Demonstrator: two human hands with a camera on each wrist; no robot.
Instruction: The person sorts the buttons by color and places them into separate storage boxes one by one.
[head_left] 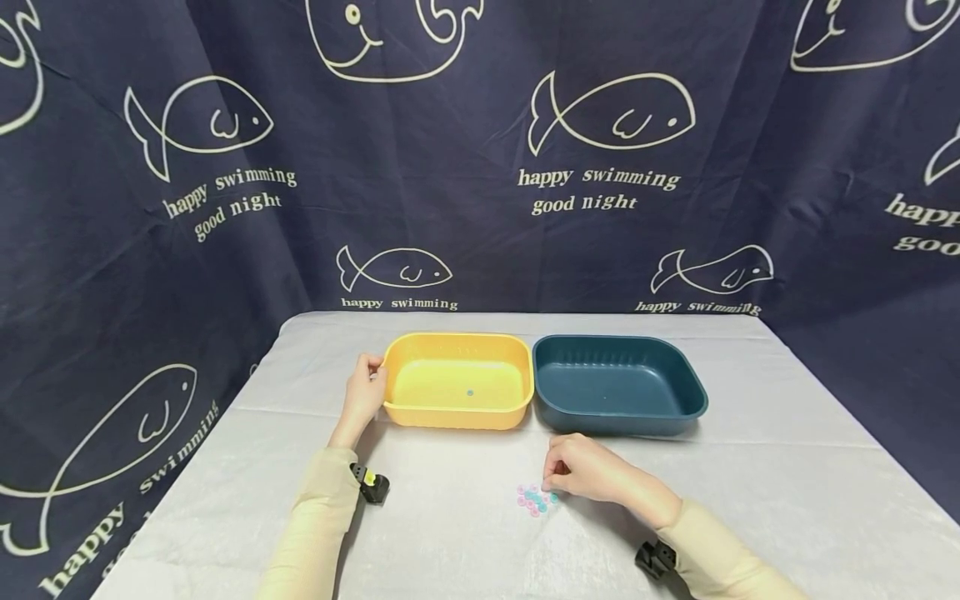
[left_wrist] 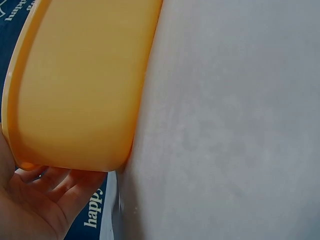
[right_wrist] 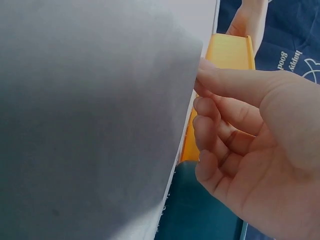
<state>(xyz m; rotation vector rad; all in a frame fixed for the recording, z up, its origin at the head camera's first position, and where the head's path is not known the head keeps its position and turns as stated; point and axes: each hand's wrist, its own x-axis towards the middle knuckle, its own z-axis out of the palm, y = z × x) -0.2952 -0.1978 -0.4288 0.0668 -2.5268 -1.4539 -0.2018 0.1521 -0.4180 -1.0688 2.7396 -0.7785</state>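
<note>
A person's left hand [head_left: 365, 390] grips the end of a yellow bin [head_left: 457, 419] on a pale counter [head_left: 442, 533]; a single small blue disc [head_left: 470, 392] lies inside it; the right hand [head_left: 585, 468], thumb and forefinger drawn narrow, dips to the edge of a cluster of pink and blue discs [head_left: 532, 505] in front of the bins; whether it holds one cannot be told; a dark blue bin [head_left: 622, 425] stands just right of the yellow one; fish decorate the navy curtain [head_left: 480, 208] behind.
</note>
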